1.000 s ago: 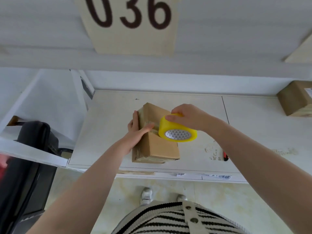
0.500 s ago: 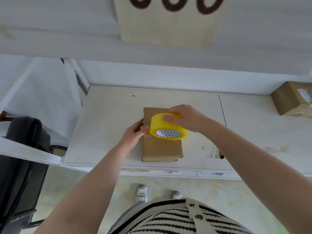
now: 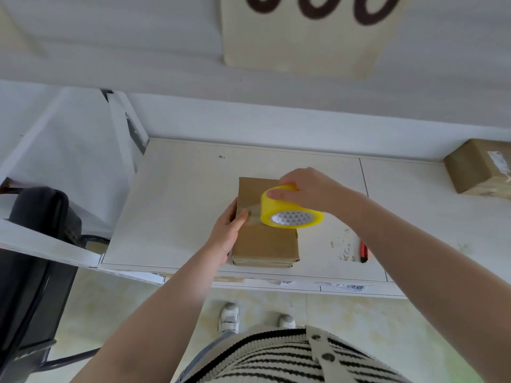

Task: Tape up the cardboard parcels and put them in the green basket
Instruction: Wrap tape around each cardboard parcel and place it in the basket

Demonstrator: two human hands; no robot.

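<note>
Head view, parcel: the cardboard parcel (image 3: 265, 239) lies flat on the white table (image 3: 177, 205), near the front edge, right in front of you.
Head view, left hand: your left hand (image 3: 226, 232) rests against the parcel's left side, fingers fairly straight, the thumb pressing a strip of clear tape (image 3: 253, 215) down onto the top face.
Head view, right hand: your right hand (image 3: 308, 189) grips the yellow tape roll (image 3: 290, 210) from above, fingers curled over its rim, the roll sitting over the parcel's right half with the strip running from it to your left thumb.
Head view, second parcel: another taped cardboard box (image 3: 481, 168) sits at the far right of the table, well apart from the one you work on.
Head view, other things: a small red cutter (image 3: 364, 252) lies on the table just right of the parcel; a black chair (image 3: 36, 244) stands to your left. No green basket shows here.
Handling, parcel: judge it light and stiff, its faces firm enough to take thumb pressure; the edges may crush if squeezed hard.
Handling, hold: to carry it, take it by the two long sides, palms flat, not by the taped seam.
Handling, tape: expect the strip to be thin and sticky, prone to wrinkle; keep it taut between roll and thumb.
</note>
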